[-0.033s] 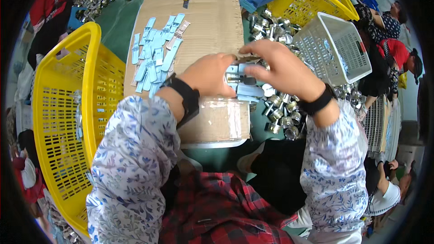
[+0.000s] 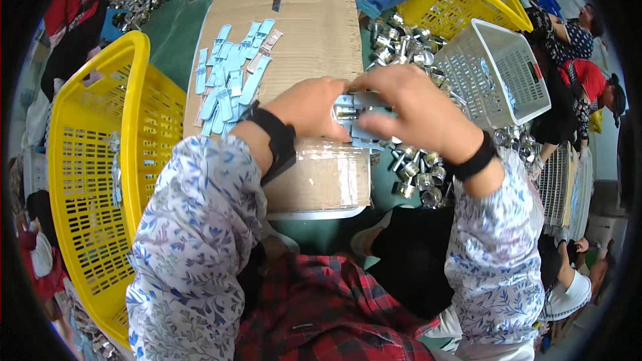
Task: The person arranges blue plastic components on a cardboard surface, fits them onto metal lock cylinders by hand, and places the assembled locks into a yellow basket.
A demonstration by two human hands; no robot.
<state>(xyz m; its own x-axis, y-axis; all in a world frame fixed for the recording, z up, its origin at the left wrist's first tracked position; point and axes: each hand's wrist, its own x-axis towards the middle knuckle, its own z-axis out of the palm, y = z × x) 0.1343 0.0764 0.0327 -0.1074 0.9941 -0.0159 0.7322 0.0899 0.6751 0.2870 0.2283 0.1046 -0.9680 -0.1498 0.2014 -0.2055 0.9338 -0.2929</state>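
Cardboard tabletop (image 2: 314,20) underneath, both hands, left hand (image 2: 309,108) and right hand (image 2: 414,110), pinch a pale-blue packet (image 2: 358,115) lying crosswise between them.

Between my fingers (image 2: 374,124) I hold a small metal fitting (image 2: 348,113), silvery with a brassy end, lying sideways, wrapped in a pale blue strip (image 2: 366,101) that folds around it and sticks out towards my right. It sits just over the near right edge of the cardboard box (image 2: 314,27). More pale blue strips (image 2: 231,73) lie loose in a heap on the box's left half, well apart from the one I hold
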